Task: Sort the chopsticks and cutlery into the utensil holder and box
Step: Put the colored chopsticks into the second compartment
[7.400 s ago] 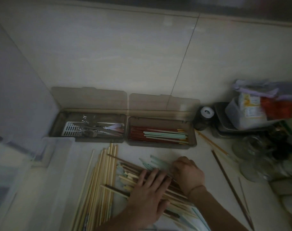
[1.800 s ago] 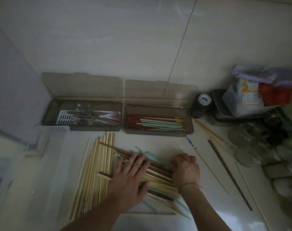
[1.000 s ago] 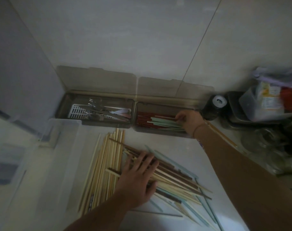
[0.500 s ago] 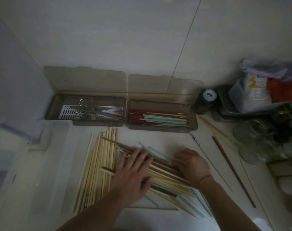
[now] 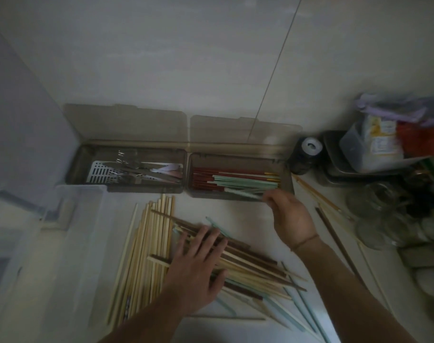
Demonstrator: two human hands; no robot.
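A mixed pile of chopsticks (image 5: 250,266), bamboo, brown and pale green, lies on the counter. My left hand (image 5: 196,266) rests flat on it with fingers spread. My right hand (image 5: 287,214) pinches a pale green chopstick (image 5: 243,193) at the front rim of the right box (image 5: 238,196). That box holds red and pale green chopsticks. The left box (image 5: 75,167) beside it holds metal cutlery on a white slotted insert. Both lids stand open against the wall.
A clear plastic bin (image 5: 62,219) sits at the left. A dark jar (image 5: 306,154), a metal tray (image 5: 334,169) with food packets and glass jars (image 5: 379,219) crowd the right. Loose chopsticks (image 5: 334,233) lie beside them.
My right hand has lifted off the pile and moved up to the right box with a green chopstick. The left hand has stayed on the pile.
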